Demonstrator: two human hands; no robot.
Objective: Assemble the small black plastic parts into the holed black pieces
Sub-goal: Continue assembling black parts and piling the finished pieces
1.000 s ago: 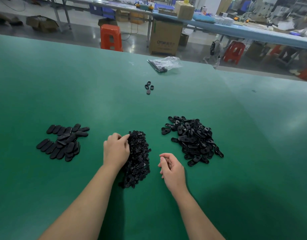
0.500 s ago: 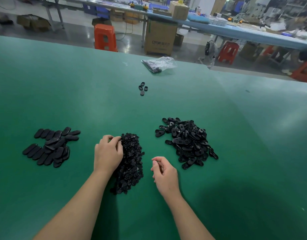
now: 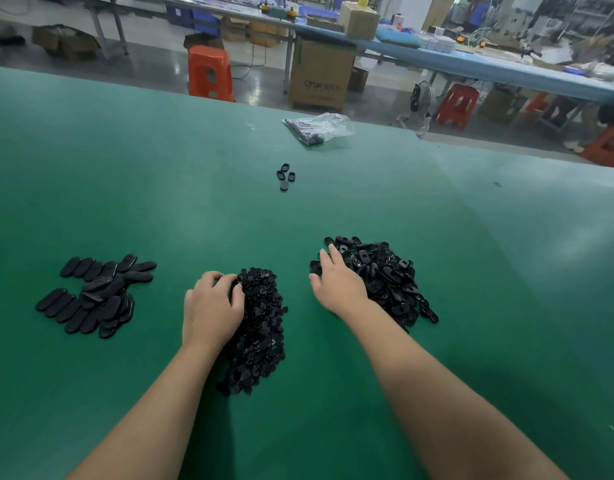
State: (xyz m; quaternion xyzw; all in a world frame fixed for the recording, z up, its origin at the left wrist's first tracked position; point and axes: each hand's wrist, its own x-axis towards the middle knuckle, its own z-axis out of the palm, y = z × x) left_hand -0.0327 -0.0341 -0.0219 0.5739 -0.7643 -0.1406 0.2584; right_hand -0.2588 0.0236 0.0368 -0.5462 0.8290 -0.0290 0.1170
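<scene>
A clear bag [image 3: 321,128] is seen at the far edge of the green table [image 3: 160,188], with dark parts inside it; what they are cannot be told. Three heaps are laid across the near table: flat ovals [image 3: 94,294] at the left, small parts [image 3: 260,327] in the middle, holed pieces [image 3: 385,275] at the right. Four loose pieces [image 3: 285,176] are set further off, between the heaps and the bag.

Compared with half a second ago, the right hand [image 3: 336,282] is found moved from the bare table beside the small parts to the left side of the holed pieces, its fingers now spread rather than curled. The left hand [image 3: 212,303] is kept at the left edge of the small parts.

The left fingers are curled into the top of that heap; whether a part is pinched cannot be told. The right fingers are laid straight on the holed pieces, nothing being gripped
</scene>
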